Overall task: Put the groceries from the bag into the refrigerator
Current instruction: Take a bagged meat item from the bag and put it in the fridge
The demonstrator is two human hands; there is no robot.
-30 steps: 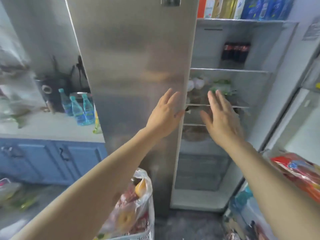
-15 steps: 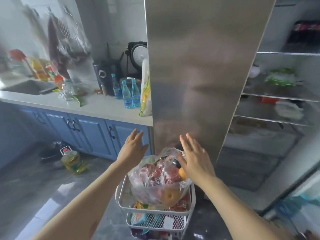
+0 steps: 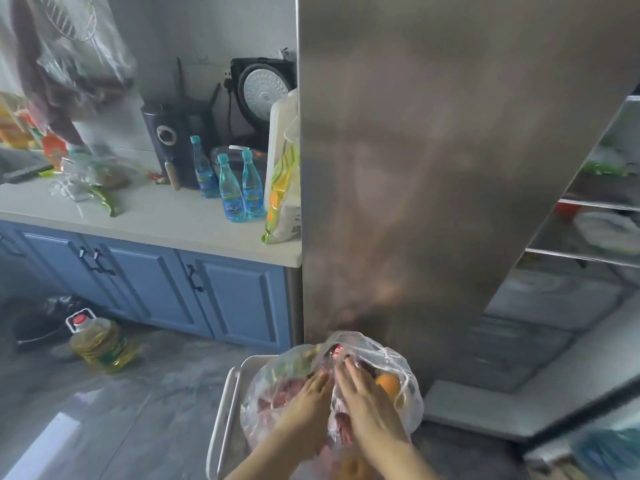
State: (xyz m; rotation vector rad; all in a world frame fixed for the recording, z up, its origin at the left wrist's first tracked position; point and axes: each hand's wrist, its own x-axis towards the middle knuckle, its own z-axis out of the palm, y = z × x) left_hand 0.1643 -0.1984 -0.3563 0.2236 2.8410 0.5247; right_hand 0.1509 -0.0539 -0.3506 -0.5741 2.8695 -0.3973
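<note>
A clear plastic grocery bag (image 3: 391,358) sits on a white wire cart (image 3: 221,420) at the bottom of the head view, in front of the steel refrigerator door (image 3: 415,168). Red packets, an orange (image 3: 388,384) and a dark bottle show through the plastic. My left hand (image 3: 308,407) lies on the bag's left side with straight fingers. My right hand (image 3: 363,400) lies on its middle, fingers straight and pointing to the bag's top. The open refrigerator compartment (image 3: 595,237) with its shelves stands to the right.
A counter (image 3: 156,220) over blue cabinets runs along the left, with three blue water bottles (image 3: 239,188), a yellow-green packet (image 3: 282,188) and kitchen appliances. An oil jug (image 3: 100,344) stands on the grey floor to the left of the cart.
Both hands came down from the refrigerator edge to the bag and now rest on it. The view has tilted down and swung left toward the cart.
</note>
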